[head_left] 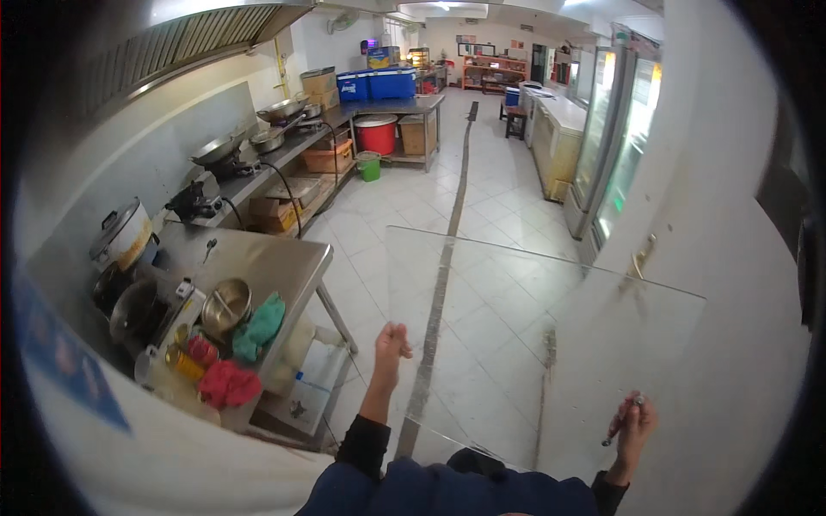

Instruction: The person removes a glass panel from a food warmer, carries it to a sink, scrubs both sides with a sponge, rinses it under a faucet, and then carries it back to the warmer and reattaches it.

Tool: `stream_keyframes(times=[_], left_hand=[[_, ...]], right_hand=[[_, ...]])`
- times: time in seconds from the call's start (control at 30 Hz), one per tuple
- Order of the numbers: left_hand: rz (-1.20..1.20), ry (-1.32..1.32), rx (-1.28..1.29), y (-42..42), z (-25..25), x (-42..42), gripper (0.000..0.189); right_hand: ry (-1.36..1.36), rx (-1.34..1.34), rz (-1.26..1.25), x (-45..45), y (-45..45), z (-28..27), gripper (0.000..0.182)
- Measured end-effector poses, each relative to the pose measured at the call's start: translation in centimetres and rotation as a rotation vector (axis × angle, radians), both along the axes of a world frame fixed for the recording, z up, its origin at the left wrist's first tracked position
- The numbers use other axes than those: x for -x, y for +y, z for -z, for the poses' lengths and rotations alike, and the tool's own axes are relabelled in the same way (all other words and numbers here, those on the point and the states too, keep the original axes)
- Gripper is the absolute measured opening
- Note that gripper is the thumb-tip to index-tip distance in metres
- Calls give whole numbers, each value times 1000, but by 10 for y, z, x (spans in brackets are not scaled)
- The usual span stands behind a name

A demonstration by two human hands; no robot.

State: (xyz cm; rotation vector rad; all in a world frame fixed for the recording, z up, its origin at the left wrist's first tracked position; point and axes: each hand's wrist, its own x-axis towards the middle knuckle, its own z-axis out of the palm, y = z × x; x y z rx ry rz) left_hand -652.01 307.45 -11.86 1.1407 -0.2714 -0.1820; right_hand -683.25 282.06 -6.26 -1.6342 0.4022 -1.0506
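A clear glass pane (pixel 490 309) is tilted in front of me, with the tiled floor showing through it. My left hand (pixel 393 343) has its fingers curled at the pane's left edge. Lower right, my right hand (pixel 634 419) closes around a small metal handle (pixel 606 442) with rounded ends. That handle lies at the pane's right part; whether it is fixed to the glass I cannot tell.
On my left a steel table (pixel 277 248) bears a metal pot (pixel 227 306), a green cloth (pixel 260 327) and a red cloth (pixel 229 384). Gas burners and woks line the wall beyond. At right are a white door (pixel 703 361) with a lever handle and glass-door refrigerators (pixel 629 142).
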Motion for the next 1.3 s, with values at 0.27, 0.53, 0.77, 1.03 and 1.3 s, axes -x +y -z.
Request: stream_keyframes(times=[0.27,0.53,0.77,1.03,1.3], left_hand=[[-61,18,-81,-143,7,-231,29],[-385,49,-260,-206,-10,-434,23],[-524,6,-239,-320,-4,-628,30],[-340,80,-318,-526,6,-867,33],[-284,142,-358,-745,29,-1095,33]], right_hand=[[75,-27,49,-233,-169,44,38],[29,-186,-370,-539,-311,38,34],[32,-232,-569,-779,-438,43,39],[90,-374,-412,-963,-616,32,22],[126,-242,-251,-1155,-814,63,30]])
